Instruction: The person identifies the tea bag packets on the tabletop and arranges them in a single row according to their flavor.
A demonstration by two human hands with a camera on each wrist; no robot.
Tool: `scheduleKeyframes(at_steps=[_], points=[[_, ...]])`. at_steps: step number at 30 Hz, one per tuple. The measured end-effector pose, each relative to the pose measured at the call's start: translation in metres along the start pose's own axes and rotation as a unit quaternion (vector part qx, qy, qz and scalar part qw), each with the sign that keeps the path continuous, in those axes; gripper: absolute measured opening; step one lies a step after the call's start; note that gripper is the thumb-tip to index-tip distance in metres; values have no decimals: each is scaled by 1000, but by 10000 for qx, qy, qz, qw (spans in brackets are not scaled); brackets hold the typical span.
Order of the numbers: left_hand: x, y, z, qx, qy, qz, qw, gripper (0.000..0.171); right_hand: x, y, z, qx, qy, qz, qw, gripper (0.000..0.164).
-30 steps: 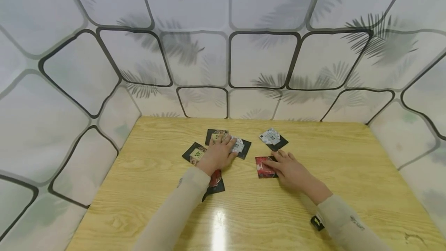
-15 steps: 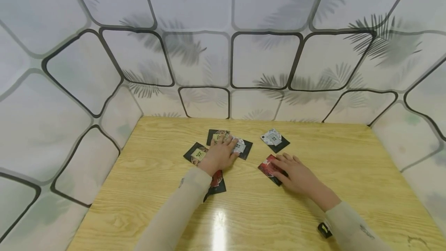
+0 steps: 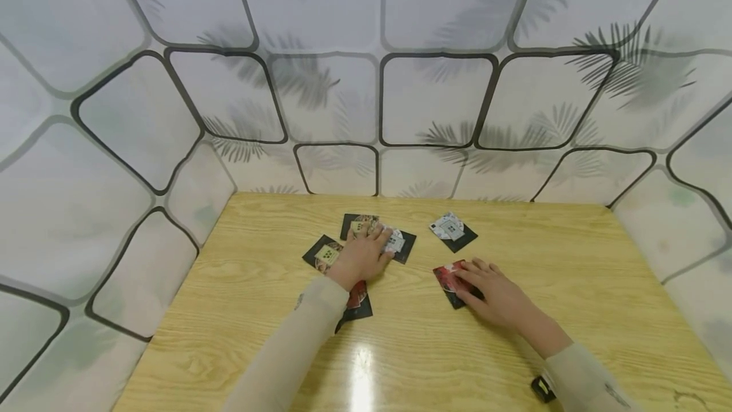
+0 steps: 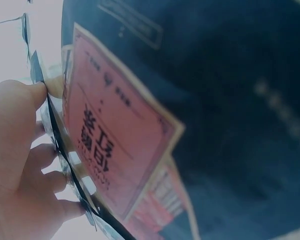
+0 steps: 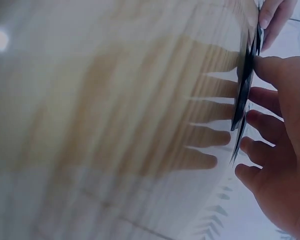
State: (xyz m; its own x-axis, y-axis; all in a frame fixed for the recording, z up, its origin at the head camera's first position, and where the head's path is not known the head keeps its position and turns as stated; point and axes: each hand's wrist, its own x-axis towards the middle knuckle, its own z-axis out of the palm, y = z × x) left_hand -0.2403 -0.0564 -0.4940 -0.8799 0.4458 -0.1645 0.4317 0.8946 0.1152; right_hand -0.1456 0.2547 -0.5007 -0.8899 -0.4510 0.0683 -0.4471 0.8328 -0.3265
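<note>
Flat black tea sachets with coloured labels lie on the wooden table. My left hand [image 3: 361, 258], fingers spread, rests over a cluster of them: a yellow-labelled sachet [image 3: 316, 252] at its left, another behind the fingers, and a grey-white sachet [image 3: 407, 247] under the fingertips. Below the wrist lies a red-labelled sachet [image 3: 360, 311], partly hidden by the sleeve; the left wrist view shows a pink label [image 4: 120, 125] with Chinese characters up close. My right hand [image 3: 494, 291] lays extended fingertips on a red sachet [image 3: 446, 275], covering its right part. Behind it lies a grey-white sachet [image 3: 454, 233].
The wooden table [image 3: 257, 336] runs back to a patterned fabric wall [image 3: 434, 100], with more fabric at both sides. A small black device [image 3: 542, 389] sits at the right wrist. Bare wood lies between the two groups of sachets.
Under my right hand the red sachet has turned and slid slightly right, the hand moving right and nearer with it. My left hand stays in place on its cluster.
</note>
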Motion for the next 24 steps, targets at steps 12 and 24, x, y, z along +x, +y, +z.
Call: scheduleKeyframes(at_steps=[12,24], points=[[-1,0,0,22,3,-15,10000,63,-20,12,-4,-17,158,367,9992,50],[-2,2,-2,-43,-5,15,10000,63,-43,37,-13,-69,218,861,9960,51]])
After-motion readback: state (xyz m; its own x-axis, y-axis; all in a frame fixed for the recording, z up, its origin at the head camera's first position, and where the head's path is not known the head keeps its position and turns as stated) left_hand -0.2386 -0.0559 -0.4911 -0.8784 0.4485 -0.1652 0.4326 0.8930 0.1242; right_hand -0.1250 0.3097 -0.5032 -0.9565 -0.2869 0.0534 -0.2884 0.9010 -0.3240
